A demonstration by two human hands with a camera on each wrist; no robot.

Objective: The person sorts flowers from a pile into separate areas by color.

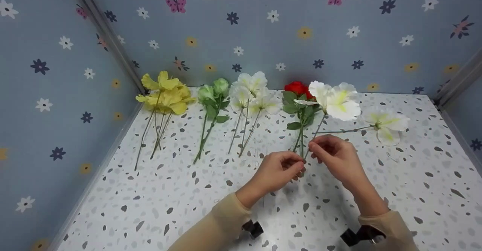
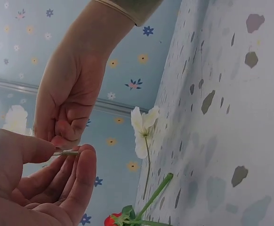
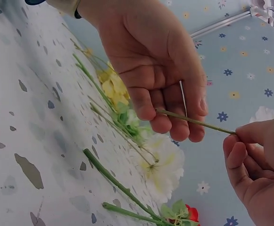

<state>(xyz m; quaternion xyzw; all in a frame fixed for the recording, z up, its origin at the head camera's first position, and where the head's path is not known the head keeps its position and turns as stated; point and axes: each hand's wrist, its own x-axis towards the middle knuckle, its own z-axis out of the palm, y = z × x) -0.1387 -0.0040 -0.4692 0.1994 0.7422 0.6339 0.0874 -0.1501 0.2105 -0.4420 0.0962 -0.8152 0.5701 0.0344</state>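
Observation:
A white artificial flower (image 1: 339, 102) with yellow-streaked petals leans over the red rose in the head view. My right hand (image 1: 337, 158) pinches its thin stem (image 3: 210, 126) between thumb and fingertips. Lower down, my left hand (image 1: 280, 170) curls its fingers around the stem's end, thumb near it. In the right wrist view the stem crosses in front of the left fingers (image 3: 160, 125). Behind both hands lies the red rose (image 1: 297, 88) with green leaves and thick stems. To the right, another white flower (image 1: 386, 124) lies with its stem pointing left.
Across the back of the speckled table (image 1: 150, 213) lie yellow flowers (image 1: 167, 96), pale green roses (image 1: 212, 89) and several white flowers (image 1: 254, 92), stems toward me. A blue patterned wall (image 1: 260, 36) stands behind them, with side panels at left and right.

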